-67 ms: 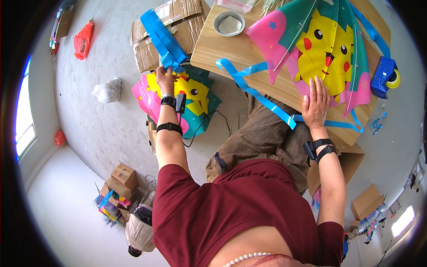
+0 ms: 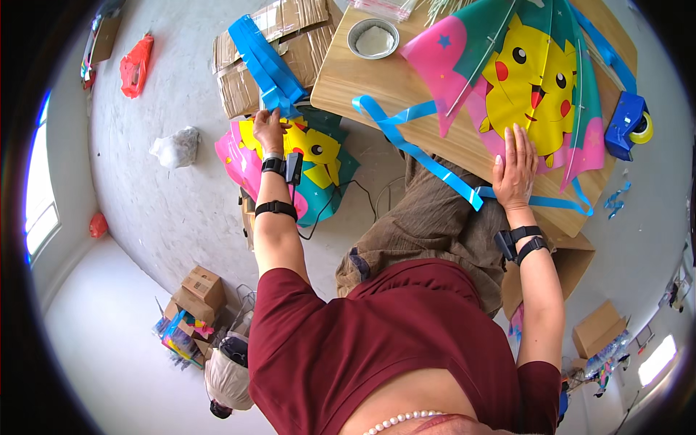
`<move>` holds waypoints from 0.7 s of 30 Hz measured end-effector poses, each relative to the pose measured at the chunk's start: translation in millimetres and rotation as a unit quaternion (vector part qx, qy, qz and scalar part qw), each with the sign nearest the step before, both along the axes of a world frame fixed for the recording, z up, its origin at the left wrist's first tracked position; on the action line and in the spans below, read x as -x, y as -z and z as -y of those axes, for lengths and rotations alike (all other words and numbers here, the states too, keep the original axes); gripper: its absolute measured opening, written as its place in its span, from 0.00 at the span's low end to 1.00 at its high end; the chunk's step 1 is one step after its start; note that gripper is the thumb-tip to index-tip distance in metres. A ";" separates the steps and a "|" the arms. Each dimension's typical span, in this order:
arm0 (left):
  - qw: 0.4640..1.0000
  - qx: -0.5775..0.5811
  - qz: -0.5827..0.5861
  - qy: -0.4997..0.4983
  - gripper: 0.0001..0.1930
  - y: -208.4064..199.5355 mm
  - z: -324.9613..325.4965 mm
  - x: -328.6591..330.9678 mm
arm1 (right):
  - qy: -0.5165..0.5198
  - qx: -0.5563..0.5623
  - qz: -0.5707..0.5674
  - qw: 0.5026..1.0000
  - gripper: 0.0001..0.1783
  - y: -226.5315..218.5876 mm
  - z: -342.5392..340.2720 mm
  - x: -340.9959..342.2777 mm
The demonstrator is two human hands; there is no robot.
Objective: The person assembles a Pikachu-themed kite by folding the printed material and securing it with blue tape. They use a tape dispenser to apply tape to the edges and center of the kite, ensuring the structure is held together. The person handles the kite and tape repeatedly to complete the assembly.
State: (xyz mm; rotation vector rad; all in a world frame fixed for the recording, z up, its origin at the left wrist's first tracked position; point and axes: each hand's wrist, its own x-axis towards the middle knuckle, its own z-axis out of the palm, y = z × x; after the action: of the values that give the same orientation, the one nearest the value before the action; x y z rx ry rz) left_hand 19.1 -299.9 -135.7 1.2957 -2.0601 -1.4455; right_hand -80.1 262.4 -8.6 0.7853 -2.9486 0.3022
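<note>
My right hand (image 2: 515, 170) lies flat with fingers stretched on the lower edge of a kite (image 2: 533, 80), green and pink with a yellow cartoon figure, spread on the wooden table (image 2: 341, 80). A loose blue ribbon (image 2: 428, 163) runs across the table's near edge and past my right wrist. My left hand (image 2: 270, 134) reaches out left of the table, its fingers closed at the near end of a bundle of blue ribbons (image 2: 264, 61); the fingertips are partly hidden. Under that hand more kites (image 2: 319, 152) of the same pattern lie piled.
The ribbon bundle lies over a taped cardboard box (image 2: 312, 51). A round metal dish (image 2: 373, 39) with white contents stands on the table. At the table's right edge is a blue tape dispenser (image 2: 628, 127). An open carton (image 2: 558, 268) stands below the table; a dark cable (image 2: 366, 192) hangs near my legs.
</note>
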 end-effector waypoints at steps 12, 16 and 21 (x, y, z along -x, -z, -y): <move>0.990 0.040 -0.131 -0.041 0.11 32.7 43.0 -22.1 | -0.003 -0.005 0.004 1.000 0.34 0.5 1.3 0.3; 0.985 0.133 -0.110 0.022 0.11 26.3 37.8 -12.5 | -0.001 -0.007 0.004 1.000 0.34 0.7 0.3 0.4; 0.992 -0.093 -0.083 0.008 0.12 1.5 22.5 1.6 | 0.002 -0.008 0.003 1.000 0.33 1.1 -0.8 0.1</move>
State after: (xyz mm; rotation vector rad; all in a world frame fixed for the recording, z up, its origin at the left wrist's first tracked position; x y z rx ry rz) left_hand 17.5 -322.4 -137.2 1.1828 -1.8699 -1.7246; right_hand -80.1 263.2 -9.6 0.7819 -2.9609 0.2802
